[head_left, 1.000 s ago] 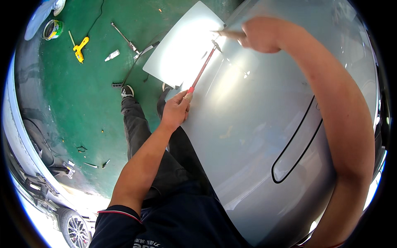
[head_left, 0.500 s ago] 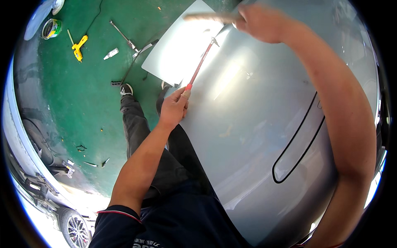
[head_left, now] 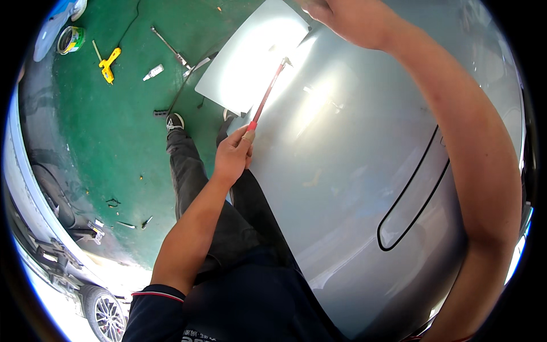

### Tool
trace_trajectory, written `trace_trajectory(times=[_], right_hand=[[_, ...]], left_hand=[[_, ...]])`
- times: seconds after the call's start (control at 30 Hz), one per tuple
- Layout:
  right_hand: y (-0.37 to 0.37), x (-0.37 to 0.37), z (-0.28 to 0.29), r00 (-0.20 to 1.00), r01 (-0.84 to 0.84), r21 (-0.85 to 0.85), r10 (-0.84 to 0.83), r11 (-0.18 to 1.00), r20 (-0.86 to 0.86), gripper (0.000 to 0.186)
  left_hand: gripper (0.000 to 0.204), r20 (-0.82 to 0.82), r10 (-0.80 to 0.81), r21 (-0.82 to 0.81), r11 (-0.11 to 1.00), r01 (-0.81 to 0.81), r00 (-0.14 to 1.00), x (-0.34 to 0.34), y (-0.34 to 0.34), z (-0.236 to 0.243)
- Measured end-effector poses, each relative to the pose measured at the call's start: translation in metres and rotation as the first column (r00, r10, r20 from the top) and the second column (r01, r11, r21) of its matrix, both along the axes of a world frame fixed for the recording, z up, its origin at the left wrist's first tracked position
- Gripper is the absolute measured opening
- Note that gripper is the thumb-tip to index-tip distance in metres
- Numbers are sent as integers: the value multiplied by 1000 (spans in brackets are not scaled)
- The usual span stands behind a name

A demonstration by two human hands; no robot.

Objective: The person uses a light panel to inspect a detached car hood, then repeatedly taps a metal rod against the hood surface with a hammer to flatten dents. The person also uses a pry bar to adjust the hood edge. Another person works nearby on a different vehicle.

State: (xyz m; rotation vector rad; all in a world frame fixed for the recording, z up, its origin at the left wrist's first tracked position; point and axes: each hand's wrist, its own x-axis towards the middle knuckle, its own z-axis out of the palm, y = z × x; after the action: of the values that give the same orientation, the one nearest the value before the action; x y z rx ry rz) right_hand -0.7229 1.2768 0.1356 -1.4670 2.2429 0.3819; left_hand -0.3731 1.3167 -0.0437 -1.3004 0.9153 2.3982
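Observation:
My left hand (head_left: pixel 233 154) is closed on the red grip of a long rod tool (head_left: pixel 267 92), whose small metal head rests on or just over the silver car panel (head_left: pixel 325 199) near its upper left edge. At the top edge, my right hand (head_left: pixel 347 20) is curled round a wooden-looking stick, mostly cut off by the picture's edge. A white board (head_left: pixel 231 74) with a bright glare lies beside the panel, behind the rod. A black-outlined recess (head_left: pixel 393 225) is on the panel's right part.
On the green floor lie a yellow glue gun (head_left: pixel 108 67), a small bottle (head_left: pixel 154 72), metal tools (head_left: pixel 168 47) and small dark bits. A tin (head_left: pixel 71 40) stands at upper left. A detached wheel or car wheel (head_left: pixel 105 313) shows at lower left, beside bodywork.
My right hand has risen up and left with the stick, toward the top edge. My left hand and the rod have shifted slightly left, the rod's head higher than one second ago.

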Motion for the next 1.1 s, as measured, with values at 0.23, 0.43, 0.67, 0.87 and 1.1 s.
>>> trace_trajectory(times=[0.23, 0.43, 0.67, 0.87, 1.1], right_hand=[[-5, 9, 6, 996, 85, -86, -84, 993, 20, 34], [13, 15, -5, 992, -123, 556, 95, 822, 79, 40], [9, 14, -5, 995, -46, 242, 23, 969, 97, 43], [8, 7, -8, 995, -103, 298, 99, 949, 27, 39], [5, 15, -2, 998, -60, 540, 35, 840, 57, 36]], left_hand=[[42, 3, -24, -4, 1000, 24, 1000, 14, 9, -4], [41, 15, 1, 15, 1000, -2, 1000, 11, 6, 2], [40, -40, -16, -18, 1000, 15, 999, 4, 5, -2], [40, -18, -22, -44, 999, 21, 1000, -3, 6, -3], [39, -7, -29, -22, 999, 29, 1000, -8, 6, -2]])
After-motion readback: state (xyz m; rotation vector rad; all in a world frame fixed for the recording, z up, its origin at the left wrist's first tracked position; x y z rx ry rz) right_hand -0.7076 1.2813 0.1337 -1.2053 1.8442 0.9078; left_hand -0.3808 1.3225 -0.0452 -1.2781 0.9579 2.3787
